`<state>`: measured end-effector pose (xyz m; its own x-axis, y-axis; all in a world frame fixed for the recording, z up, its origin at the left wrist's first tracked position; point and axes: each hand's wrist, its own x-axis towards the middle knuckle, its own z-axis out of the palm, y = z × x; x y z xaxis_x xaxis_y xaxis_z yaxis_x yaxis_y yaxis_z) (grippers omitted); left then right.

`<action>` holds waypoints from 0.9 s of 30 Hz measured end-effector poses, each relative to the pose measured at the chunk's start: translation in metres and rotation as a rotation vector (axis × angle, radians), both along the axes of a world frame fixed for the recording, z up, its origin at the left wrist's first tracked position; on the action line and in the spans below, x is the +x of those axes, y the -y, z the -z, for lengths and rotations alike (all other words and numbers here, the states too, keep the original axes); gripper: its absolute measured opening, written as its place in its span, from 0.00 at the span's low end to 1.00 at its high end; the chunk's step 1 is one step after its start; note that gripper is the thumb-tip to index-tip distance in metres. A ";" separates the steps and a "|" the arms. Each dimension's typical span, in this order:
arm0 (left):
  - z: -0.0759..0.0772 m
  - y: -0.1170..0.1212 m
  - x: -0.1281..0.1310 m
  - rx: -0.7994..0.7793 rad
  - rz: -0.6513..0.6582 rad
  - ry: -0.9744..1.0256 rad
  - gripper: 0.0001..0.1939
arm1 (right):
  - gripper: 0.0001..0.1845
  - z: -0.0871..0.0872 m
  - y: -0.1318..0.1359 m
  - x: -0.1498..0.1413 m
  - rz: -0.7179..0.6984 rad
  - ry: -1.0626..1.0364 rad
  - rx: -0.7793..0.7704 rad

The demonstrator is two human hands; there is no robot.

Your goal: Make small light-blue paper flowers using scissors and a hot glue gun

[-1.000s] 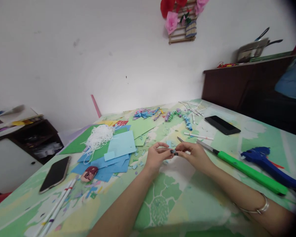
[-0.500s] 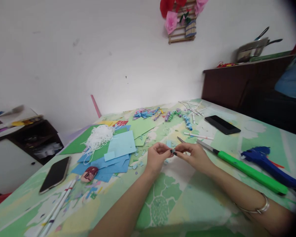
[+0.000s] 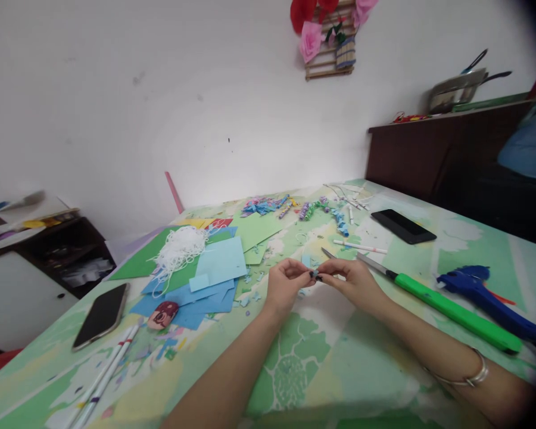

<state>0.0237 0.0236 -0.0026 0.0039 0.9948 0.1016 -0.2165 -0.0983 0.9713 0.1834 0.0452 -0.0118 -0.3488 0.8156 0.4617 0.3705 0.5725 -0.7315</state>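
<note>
My left hand [image 3: 288,283] and my right hand [image 3: 351,281] meet fingertip to fingertip over the table. Between the pinched thumbs and fingers is a tiny piece of light blue paper [image 3: 314,273], mostly covered by the fingertips. Just behind the hands lie a light blue paper strip [image 3: 306,260] and the tip of a pair of scissors or a blade [image 3: 327,253], partly hidden by my right hand. Small blue paper scraps [image 3: 245,302] are scattered beside my left hand. To the right rests a long tool with a green handle [image 3: 455,310].
Left are coloured paper sheets [image 3: 221,262], a heap of white string [image 3: 181,247], a phone [image 3: 102,314] and white sticks [image 3: 105,369]. At the right lie a blue-handled glue gun [image 3: 486,298] and a black phone [image 3: 402,226]. Curled paper pieces [image 3: 339,220] are at the back.
Hardly anything differs. Both hands keep pinching the small paper piece in the same place, with only a slight shift of the fingertips and the view.
</note>
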 end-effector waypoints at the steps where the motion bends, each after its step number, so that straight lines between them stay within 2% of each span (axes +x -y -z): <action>1: 0.001 0.000 0.000 0.010 0.001 -0.004 0.10 | 0.08 -0.001 0.001 0.000 0.005 0.007 -0.001; 6: 0.003 0.000 0.000 0.057 -0.009 -0.033 0.10 | 0.09 -0.007 0.006 -0.002 0.019 0.033 0.012; 12: 0.001 0.002 0.002 0.055 -0.019 -0.057 0.10 | 0.07 -0.006 0.007 -0.002 0.069 0.072 0.097; 22: 0.000 0.003 0.001 -0.012 0.000 -0.053 0.12 | 0.11 0.006 0.001 -0.001 0.112 0.186 0.484; 27: 0.004 0.001 0.000 -0.056 0.043 0.024 0.14 | 0.10 0.007 0.002 -0.002 0.107 0.171 0.524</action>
<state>0.0237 0.0225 -0.0063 0.0449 0.9979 0.0468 -0.2429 -0.0346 0.9694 0.1816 0.0431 -0.0192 -0.3824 0.5276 0.7585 0.5350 0.7958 -0.2839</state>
